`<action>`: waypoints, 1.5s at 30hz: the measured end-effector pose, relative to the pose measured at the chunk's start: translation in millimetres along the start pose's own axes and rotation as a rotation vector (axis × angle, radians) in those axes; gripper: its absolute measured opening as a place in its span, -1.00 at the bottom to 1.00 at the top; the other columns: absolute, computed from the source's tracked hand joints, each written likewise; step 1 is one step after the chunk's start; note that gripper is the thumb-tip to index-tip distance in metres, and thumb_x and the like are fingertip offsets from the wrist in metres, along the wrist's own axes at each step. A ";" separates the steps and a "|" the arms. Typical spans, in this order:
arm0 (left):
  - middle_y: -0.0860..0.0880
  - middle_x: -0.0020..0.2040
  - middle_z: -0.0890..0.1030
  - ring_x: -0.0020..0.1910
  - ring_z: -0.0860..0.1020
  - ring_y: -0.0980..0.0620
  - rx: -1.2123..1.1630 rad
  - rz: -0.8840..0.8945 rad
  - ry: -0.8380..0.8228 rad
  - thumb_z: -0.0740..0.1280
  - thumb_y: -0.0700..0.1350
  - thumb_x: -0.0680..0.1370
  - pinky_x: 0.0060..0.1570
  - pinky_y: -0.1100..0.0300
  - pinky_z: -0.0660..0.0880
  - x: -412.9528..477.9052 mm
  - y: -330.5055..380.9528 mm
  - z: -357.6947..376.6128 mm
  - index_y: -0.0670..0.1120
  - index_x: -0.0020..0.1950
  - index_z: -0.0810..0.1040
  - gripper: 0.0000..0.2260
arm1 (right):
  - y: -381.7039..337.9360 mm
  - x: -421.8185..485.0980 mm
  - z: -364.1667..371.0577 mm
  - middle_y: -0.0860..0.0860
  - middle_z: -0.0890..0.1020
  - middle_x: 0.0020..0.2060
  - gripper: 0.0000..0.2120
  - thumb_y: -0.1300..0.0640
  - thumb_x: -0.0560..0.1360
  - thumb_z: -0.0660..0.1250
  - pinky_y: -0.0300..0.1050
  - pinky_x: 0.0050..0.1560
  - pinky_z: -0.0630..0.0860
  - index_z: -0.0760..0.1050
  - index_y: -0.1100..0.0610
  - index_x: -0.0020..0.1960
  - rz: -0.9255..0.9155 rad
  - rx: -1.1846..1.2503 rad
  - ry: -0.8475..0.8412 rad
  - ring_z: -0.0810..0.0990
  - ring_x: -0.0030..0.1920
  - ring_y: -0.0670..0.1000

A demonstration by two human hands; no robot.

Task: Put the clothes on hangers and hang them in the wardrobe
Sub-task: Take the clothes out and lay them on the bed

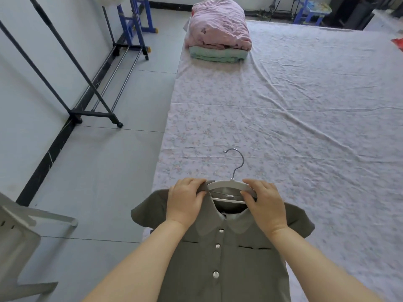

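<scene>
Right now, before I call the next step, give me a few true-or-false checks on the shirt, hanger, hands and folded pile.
1. The white hanger sits inside the neck of the grey shirt: true.
2. The shirt's front is unbuttoned: false, the visible buttons are fastened.
3. The hook is on the rack: false, it stands free over the bed.
4. A pink item tops the folded pile: true.
5. The left hand is free: false, it grips the shirt's collar; the right hand grips the hanger.

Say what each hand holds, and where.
The left hand grips the grey shirt at its collar; the right hand pinches the white hanger by one arm.
</scene>
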State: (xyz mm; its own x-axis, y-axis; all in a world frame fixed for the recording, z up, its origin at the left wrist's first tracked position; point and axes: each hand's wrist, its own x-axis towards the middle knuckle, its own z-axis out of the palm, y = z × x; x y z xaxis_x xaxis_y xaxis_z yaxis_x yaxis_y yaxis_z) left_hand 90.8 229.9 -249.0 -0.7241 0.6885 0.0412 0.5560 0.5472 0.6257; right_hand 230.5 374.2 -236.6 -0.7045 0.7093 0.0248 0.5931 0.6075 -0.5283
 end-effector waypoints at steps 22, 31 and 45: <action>0.11 0.28 0.41 0.28 0.35 0.07 0.330 -0.179 -0.142 0.16 0.10 0.56 0.20 0.20 0.23 -56.4 -29.9 -70.8 0.05 0.35 0.34 -0.63 | -75.1 -44.2 13.8 -0.07 0.33 0.30 -0.52 0.01 0.52 0.24 -0.16 0.25 0.29 0.24 -0.01 0.40 -0.139 -0.214 -0.374 0.29 0.29 0.01; 0.07 0.31 0.40 0.29 0.35 0.05 0.430 -0.539 0.207 0.15 0.11 0.57 0.21 0.19 0.26 -205.3 -56.8 -235.5 0.01 0.36 0.32 -0.61 | -246.1 -89.2 2.1 -0.08 0.30 0.34 -0.50 -0.03 0.52 0.21 -0.16 0.31 0.24 0.17 -0.07 0.42 -0.704 -0.222 -0.499 0.29 0.32 0.01; 0.01 0.28 0.47 0.26 0.41 0.00 0.560 -1.462 0.848 0.21 0.07 0.55 0.19 0.17 0.29 -624.8 84.2 -259.4 -0.04 0.36 0.37 -0.60 | -400.1 -410.9 -15.9 -0.09 0.29 0.36 -0.48 -0.08 0.51 0.24 -0.12 0.37 0.20 0.18 -0.06 0.42 -1.806 -0.101 -0.844 0.23 0.36 0.01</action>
State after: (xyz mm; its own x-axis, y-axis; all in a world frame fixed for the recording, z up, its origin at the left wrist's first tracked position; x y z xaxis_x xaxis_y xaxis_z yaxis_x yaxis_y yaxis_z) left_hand 484.1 -277.7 -20.0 -0.5992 -0.7718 0.2127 -0.7434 0.6350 0.2101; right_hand 288.9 -154.6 -21.9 -0.3581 -0.9333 0.0272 -0.8895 0.3321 -0.3140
